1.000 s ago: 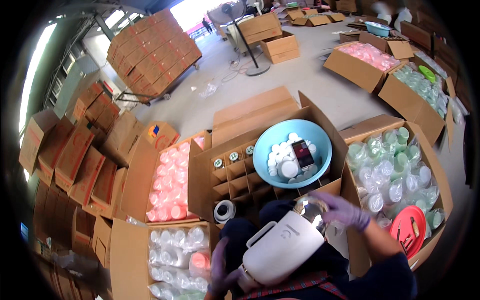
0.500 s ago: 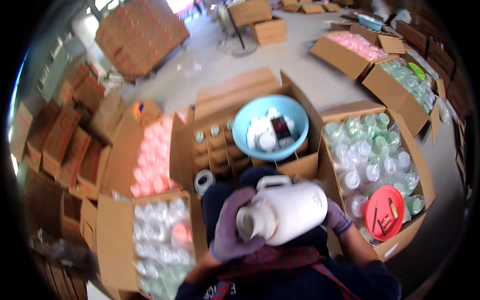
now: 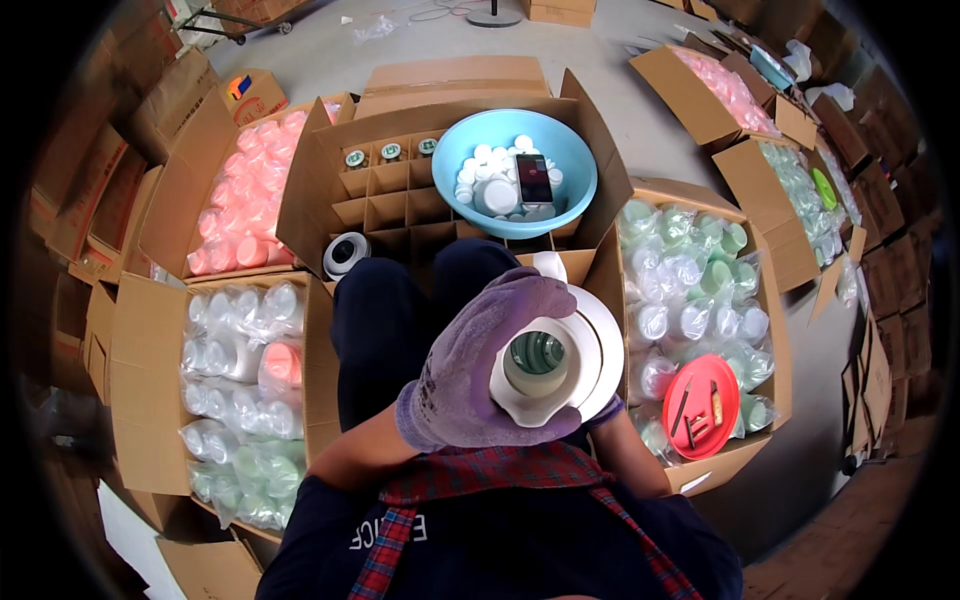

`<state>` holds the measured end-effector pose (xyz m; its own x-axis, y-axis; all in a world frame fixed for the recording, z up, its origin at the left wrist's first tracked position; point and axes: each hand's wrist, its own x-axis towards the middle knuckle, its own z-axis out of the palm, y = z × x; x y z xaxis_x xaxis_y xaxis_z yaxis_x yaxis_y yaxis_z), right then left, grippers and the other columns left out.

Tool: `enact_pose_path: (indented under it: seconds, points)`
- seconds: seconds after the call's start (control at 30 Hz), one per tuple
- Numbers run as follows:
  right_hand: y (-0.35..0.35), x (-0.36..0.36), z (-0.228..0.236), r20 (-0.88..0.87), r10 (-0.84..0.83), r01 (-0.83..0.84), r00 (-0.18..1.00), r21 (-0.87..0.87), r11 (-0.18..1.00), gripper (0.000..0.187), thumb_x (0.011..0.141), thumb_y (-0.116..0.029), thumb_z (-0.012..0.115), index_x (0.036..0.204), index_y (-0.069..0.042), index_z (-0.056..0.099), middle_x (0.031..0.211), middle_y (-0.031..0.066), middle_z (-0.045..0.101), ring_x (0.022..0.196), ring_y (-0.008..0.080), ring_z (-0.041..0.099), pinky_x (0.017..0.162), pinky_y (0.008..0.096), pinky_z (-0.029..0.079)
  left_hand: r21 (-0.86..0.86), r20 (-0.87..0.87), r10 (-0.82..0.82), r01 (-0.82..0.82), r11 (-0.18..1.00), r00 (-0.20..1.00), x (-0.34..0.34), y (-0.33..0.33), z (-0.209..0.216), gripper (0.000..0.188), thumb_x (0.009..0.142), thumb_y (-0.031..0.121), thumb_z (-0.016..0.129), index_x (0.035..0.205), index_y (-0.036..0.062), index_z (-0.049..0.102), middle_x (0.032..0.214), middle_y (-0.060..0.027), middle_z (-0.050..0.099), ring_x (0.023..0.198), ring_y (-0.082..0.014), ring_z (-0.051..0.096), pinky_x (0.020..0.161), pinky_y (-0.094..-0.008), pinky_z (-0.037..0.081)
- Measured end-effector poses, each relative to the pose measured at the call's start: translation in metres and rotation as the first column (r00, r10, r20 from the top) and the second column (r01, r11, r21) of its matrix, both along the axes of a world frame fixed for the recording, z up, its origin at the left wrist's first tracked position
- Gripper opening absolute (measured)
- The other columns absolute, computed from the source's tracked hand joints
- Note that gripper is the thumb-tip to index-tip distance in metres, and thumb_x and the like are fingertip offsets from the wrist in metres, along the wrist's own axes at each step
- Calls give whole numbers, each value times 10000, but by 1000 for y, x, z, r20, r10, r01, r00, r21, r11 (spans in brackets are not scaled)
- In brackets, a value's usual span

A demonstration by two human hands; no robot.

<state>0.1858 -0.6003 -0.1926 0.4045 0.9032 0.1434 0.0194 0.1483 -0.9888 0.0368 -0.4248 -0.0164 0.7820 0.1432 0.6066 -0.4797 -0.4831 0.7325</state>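
A white vacuum jug [image 3: 603, 345] is tilted in front of me, its round mouth facing up towards my head. Inside the mouth, a greenish, glassy ringed surface [image 3: 537, 356] shows. My left hand [image 3: 480, 360], in a purple-grey work glove, wraps around the jug's collar from the left, thumb below and fingers above. The jug's handle [image 3: 549, 266] points away from me. Behind the jug's right side, only a sliver of my gloved right hand [image 3: 607, 411] shows; it supports the jug's body, with its fingers hidden.
Ahead stands a divided carton [image 3: 375, 210] with several lidded jugs, bearing a blue basin [image 3: 450, 150] of white caps and a phone [image 3: 533, 180]. Bagged green and white parts fill the right carton [image 3: 775, 330], under a red tray [image 3: 705, 440] of small tools. Left cartons hold pink parts [image 3: 250, 185] and bagged pieces [image 3: 240, 400].
The jug has swung from lying sideways, mouth left, to mouth facing up at me. My left hand has stayed on its collar. My right hand has slipped behind it. The view has tipped downward.
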Motion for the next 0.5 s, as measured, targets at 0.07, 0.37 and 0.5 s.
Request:
enact_pose_path:
  seconds: [0.07,0.37,0.5]
  points:
    - [5,-4,24,-157,32,-32,987,2,999,606,1015,-216,572,1544,-74,313,1539,117,428,1392,246,448,1181,395,347,-25,26,1,0,1000,1000,1,-4,-4,1098,658,282,949,1500,-29,318,1310,-196,594,1277,-336,558,1105,-454,415]
    - [19,1,5,-226,-47,42,973,-26,999,603,968,-367,600,1439,-35,422,1461,143,490,1310,257,506,1108,394,398,24,67,23,-24,999,998,-2,-7,7,906,668,264,919,1390,-44,465,1280,-184,609,1191,-381,602,1086,-514,437]
    - [19,3,0,-219,-116,106,969,-56,993,625,947,-433,613,1392,-18,470,1426,154,517,1273,262,532,1076,394,421,93,77,50,-57,994,996,-2,-6,11,912,659,287,923,1384,-34,474,1290,-174,606,1205,-376,593,1102,-527,424]
